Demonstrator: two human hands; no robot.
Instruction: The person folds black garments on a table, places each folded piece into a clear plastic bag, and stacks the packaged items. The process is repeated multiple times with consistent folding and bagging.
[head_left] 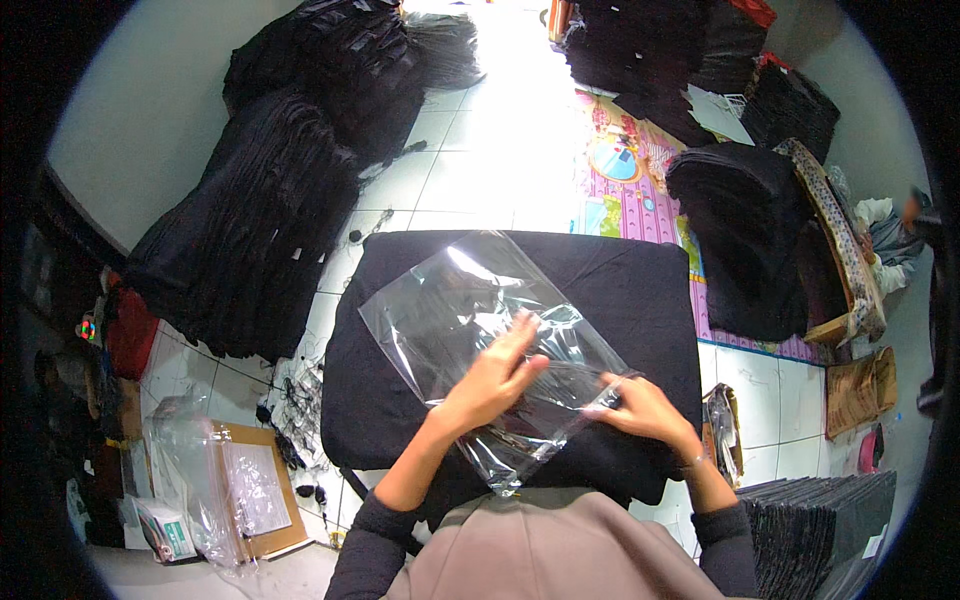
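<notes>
A large clear plastic bag (450,290) lies slantwise over a black cloth-covered work surface (640,290), its glossy film creased and catching the light. My left hand (492,382) rests on the middle of the bag, fingers stretched out and slightly blurred. At the bag's right edge, my right hand (645,412) has the film between its thumb and fingers. One corner of the bag reaches down to my lap, against the grey-brown garment (540,545).
Tall piles of folded black fabric (250,220) stand at the left, with another black stack (740,240) on the right beside a colourful mat (625,170). Black sheets (820,530) stand at the lower right. Cardboard and plastic packets (255,490) lie lower left, near black scraps (290,420).
</notes>
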